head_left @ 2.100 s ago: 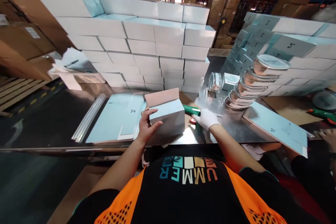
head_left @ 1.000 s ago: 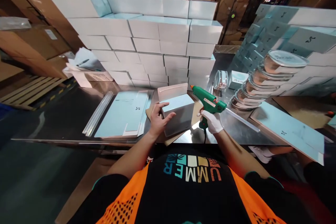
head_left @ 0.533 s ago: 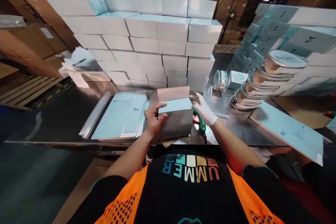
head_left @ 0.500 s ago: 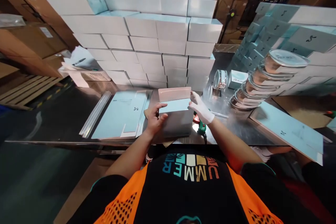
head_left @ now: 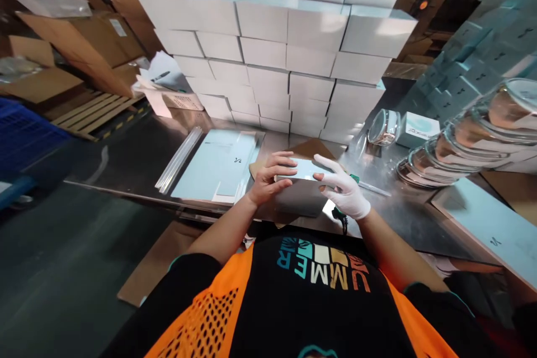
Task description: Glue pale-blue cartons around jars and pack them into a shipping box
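Head view: white box [head_left: 298, 199] is sitting near the front edge of the table [head_left: 126, 165], bare left hand [head_left: 271, 180] grasping its left end. Gloved right hand [head_left: 347, 193] is touching the right end, fingers spread; can't tell if gripping. Blue sheets [head_left: 210, 165] are showing an unreadable squiggle, shirt [head_left: 314, 310] inverted "UMMER".

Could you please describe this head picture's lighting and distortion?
In the head view: glare whitens part of the shiny metal table beside the white-gloved right hand; the near face of the pale cardboard box is shaded; the stacked clear lidded containers look stretched, probably by the lens.
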A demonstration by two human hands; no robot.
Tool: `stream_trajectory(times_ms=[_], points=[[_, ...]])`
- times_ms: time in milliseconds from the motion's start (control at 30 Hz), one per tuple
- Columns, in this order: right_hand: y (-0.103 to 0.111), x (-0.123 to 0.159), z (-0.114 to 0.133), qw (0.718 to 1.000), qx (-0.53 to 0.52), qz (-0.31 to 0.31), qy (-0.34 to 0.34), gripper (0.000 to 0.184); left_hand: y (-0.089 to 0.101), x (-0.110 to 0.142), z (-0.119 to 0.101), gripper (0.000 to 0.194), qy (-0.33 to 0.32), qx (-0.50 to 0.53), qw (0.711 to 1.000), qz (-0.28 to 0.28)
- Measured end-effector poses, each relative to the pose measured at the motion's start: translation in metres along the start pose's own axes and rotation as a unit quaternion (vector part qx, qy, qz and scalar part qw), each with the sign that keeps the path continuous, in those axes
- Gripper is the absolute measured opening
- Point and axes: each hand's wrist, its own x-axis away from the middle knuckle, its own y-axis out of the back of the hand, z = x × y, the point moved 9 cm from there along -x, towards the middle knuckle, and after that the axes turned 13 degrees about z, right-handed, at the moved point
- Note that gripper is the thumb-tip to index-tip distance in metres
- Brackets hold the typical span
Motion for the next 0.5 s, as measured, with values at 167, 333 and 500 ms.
stream_trajectory(times_ms=[167, 333, 500], points=[[0.006, -0.002, 0.005, 0.998, -0.003, -0.051, 0.043, 0.028, 0.004, 0.01, 0.018, 0.06, 0.039, 0.08, 0.995, -0.049], [0.043, 0.012, -0.027, 0.959, -0.036, -0.263, -0.095, 0.025, -0.031, 0.056, 0.083, 0.135, 0.326, 0.244, 0.91, -0.078], [0.055, -0.006, -0.034, 0.967, -0.04, -0.233, -0.095, 0.073, -0.029, 0.079, 0.086, 0.095, 0.414, 0.287, 0.85, -0.151]])
